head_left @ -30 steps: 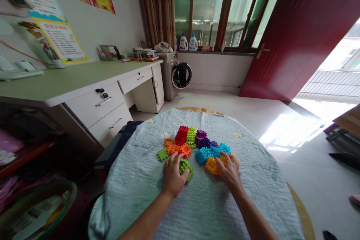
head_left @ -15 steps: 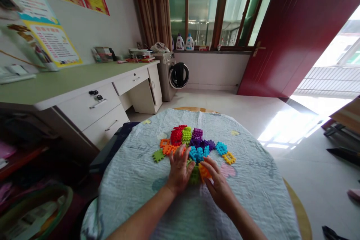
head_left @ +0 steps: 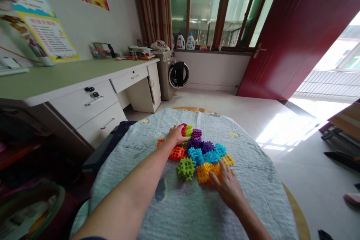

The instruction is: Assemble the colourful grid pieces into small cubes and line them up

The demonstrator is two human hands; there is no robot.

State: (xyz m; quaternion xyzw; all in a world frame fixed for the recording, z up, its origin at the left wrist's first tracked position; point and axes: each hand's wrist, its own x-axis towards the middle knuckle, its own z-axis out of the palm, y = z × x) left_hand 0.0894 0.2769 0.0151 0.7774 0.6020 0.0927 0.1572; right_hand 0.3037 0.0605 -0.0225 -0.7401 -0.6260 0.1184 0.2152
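Coloured lattice blocks lie grouped on a cloth-covered round table. My left hand (head_left: 176, 135) reaches over the far left of the group, fingers apart, at the red blocks (head_left: 183, 129) and beside the lime block (head_left: 188, 131); whether it touches them is unclear. My right hand (head_left: 225, 178) has its fingers spread at the right side of the yellow-orange blocks (head_left: 207, 172). Between the hands are light blue blocks (head_left: 196, 156), dark purple blocks (head_left: 207, 146) and a purple block (head_left: 196, 134). A green block (head_left: 186, 168) sits nearest me, with orange blocks (head_left: 177, 153) behind it.
The pale patterned tablecloth (head_left: 126, 183) covers the table. A yellow square piece (head_left: 228, 160) lies at the group's right edge. At left stands a desk (head_left: 70, 71) with drawers; beyond are a washing machine (head_left: 165, 75) and an open red door (head_left: 270, 37).
My left hand has moved away from me to the far left blocks, uncovering the green block. My right hand has shifted slightly right. The yellow-orange and light blue blocks show more fully.
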